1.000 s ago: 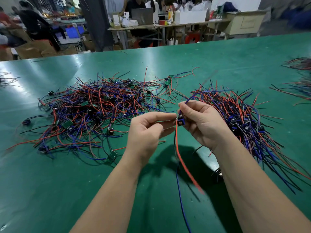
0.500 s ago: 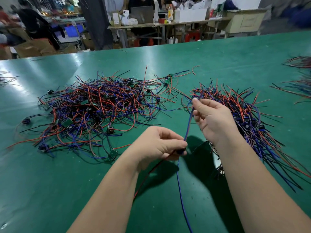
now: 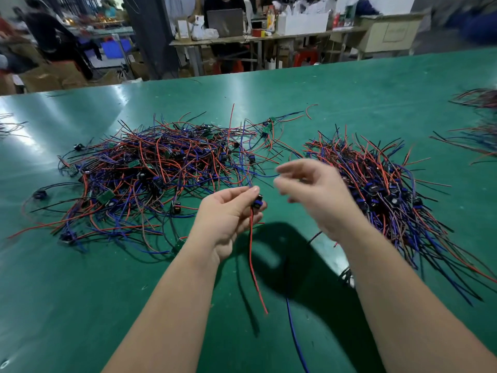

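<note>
A wide green table (image 3: 80,305) filled a busy workshop, with a cluttered bench (image 3: 269,39) at the back carrying a laptop (image 3: 224,22) and a white box (image 3: 306,22). A seated person (image 3: 51,33) worked at the far left of the room.

At the table, a worker's left hand (image 3: 228,219) was held just above the surface. Its thumb and fingertips were clamped on a small part (image 3: 257,203), black and blue, near the middle of the table and between two heaps of wiring. A red wire (image 3: 252,265) hung straight down from the part, with its loose end near the tabletop. A blue wire (image 3: 295,337) ran on toward the worker's body, and shadow hid where its upper end led.

The right hand (image 3: 317,195) was just beside the left and a little higher, apart from the part and blurred by motion. Its fingers were spread and lightly bent, and nothing could be seen in them.

A tangled heap (image 3: 150,170) of red, blue and black wires with small green boards lay to the left, spread loosely over the table. A tidier heap (image 3: 390,192) lay to the right, partly behind the right hand, with its wires fanning out toward the near edge. More wires (image 3: 481,125) lay at the far right edge of the table, well apart from both hands.
</note>
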`<state>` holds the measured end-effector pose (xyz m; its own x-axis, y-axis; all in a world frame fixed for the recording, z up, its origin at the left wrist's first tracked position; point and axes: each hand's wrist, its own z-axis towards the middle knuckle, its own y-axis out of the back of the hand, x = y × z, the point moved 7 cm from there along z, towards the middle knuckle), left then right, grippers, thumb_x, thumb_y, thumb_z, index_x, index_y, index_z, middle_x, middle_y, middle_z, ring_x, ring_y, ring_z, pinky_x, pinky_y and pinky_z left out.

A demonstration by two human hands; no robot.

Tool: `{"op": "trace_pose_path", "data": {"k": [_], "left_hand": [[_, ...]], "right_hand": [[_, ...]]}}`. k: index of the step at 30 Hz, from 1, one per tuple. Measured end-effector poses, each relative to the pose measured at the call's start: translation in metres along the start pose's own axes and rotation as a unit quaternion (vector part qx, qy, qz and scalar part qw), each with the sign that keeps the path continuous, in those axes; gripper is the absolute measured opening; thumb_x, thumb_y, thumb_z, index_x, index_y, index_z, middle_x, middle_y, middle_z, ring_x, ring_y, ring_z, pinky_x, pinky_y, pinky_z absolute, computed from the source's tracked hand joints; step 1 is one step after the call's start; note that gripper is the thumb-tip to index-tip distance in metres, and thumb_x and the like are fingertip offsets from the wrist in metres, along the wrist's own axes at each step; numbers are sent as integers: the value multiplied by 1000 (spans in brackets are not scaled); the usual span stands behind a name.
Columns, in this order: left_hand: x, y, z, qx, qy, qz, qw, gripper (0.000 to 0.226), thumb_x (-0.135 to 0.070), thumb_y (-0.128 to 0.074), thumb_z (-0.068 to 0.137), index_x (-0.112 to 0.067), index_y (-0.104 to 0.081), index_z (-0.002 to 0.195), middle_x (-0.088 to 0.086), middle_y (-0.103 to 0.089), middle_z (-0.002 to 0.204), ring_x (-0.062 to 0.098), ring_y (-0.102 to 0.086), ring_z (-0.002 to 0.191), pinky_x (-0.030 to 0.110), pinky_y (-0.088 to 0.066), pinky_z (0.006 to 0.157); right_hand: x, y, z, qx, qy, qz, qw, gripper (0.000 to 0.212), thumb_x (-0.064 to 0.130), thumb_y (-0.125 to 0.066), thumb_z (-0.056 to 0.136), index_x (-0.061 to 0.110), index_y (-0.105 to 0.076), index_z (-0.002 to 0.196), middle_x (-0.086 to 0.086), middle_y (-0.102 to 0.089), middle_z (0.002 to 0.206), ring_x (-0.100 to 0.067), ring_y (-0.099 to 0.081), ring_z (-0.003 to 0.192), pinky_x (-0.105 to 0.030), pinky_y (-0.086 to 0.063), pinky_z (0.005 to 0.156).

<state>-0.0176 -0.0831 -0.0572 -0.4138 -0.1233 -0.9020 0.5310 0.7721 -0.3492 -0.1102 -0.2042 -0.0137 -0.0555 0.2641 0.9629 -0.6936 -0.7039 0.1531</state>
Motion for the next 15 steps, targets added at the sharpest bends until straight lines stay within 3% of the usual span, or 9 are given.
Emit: {"op": "trace_pose_path", "data": {"k": [2, 4, 7, 10, 12, 15], "left_hand": [[0, 2, 2, -13, -15, 0, 1000, 6, -8, -67, 85, -9, -62, 83, 5, -66, 66, 11, -62, 52, 18, -53, 49], [-1, 2, 3, -17, -32, -2, 999, 4, -7, -67, 85, -8, -63, 83, 4, -64, 66, 8, -60, 48, 19, -53, 48], [-1, 1, 5, -15, -42, -1, 999, 8, -14, -68, 85, -10, -63, 82, 0, -65, 61, 6, -58, 44, 17, -50, 44], [4, 0, 8, -4, -34, 19, 999, 14, -25, -65, 89, -12, -61, 88, 1, -71, 71, 12, -68, 59, 22, -55, 50], [8, 7, 14, -41, -37, 57, 997, 11, -23, -62, 92, -14, -59, 87, 6, -72, 82, 16, -70, 66, 24, -56, 54], [2, 25, 19, -116, -82, 188, 972, 7, -10, -58, 91, -15, -60, 87, 10, -69, 90, 16, -69, 73, 26, -54, 55]], "right_hand": [[1, -22, -9, 46, 39, -137, 989, 17, 18, -80, 72, 23, -69, 84, 0, -68, 82, -11, -59, 65, -24, -50, 66], [6, -30, -14, 20, 90, -209, 973, 19, 20, -81, 68, 20, -70, 83, -1, -67, 81, -12, -60, 64, -24, -50, 65], [10, -28, -15, -17, 93, -236, 967, 17, 22, -80, 71, 17, -72, 85, -1, -68, 83, -13, -60, 66, -23, -48, 69], [15, -17, -13, -31, 60, -241, 968, 17, 21, -77, 74, 16, -74, 90, 3, -69, 82, -4, -60, 62, -13, -47, 66], [26, 2, -11, -43, 55, -250, 966, 16, 19, -76, 73, 17, -76, 89, 10, -67, 72, 4, -58, 58, -4, -42, 59], [39, 50, -12, -90, 45, -349, 932, 16, 17, -73, 73, 21, -76, 88, 13, -64, 70, -1, -60, 66, -13, -40, 63]]}}
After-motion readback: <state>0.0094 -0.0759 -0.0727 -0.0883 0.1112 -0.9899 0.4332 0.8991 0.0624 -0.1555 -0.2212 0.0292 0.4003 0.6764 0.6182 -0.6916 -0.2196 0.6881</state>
